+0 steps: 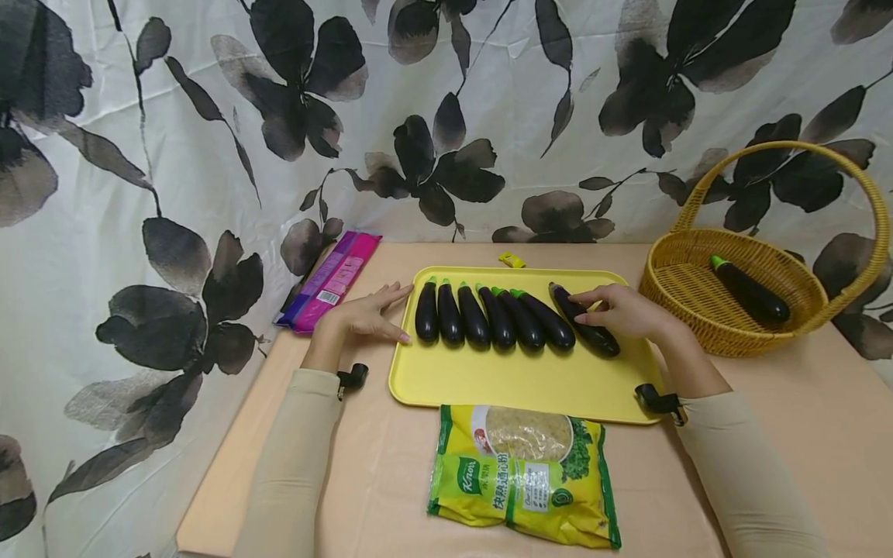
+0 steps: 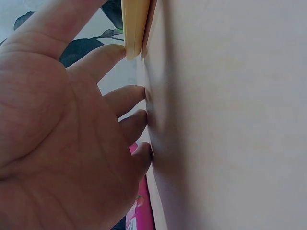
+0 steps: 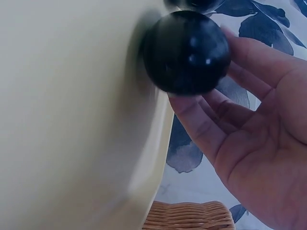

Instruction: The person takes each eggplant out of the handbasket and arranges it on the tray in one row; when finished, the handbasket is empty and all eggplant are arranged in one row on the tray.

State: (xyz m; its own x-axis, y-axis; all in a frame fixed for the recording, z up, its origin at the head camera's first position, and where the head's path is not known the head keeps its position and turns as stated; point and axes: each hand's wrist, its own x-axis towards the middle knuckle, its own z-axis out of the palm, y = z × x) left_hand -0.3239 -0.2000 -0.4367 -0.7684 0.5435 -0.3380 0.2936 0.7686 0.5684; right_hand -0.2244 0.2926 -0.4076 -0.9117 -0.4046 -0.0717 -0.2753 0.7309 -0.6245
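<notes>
On a yellow tray (image 1: 453,380), several dark eggplants (image 1: 475,319) lie side by side with their green stem ends away from me. To their right, my right hand (image 1: 621,311) holds one more eggplant (image 1: 598,339) between thumb and fingers. That eggplant (image 3: 187,52) lies slanted, its rounded end toward the right wrist camera. My left hand (image 1: 363,316) is at the tray's left edge with its fingers extended. In the left wrist view, a fingertip of this hand (image 2: 62,120) touches the tray rim (image 2: 134,28), and other fingertips rest on the table.
A wicker basket (image 1: 725,337) with a tall handle stands at the right, holding one eggplant (image 1: 752,292). In front of the tray lies a yellow-green Knorr bag (image 1: 519,480). A pink-purple packet (image 1: 335,283) is at the left, and a small yellow packet (image 1: 512,260) sits behind the tray.
</notes>
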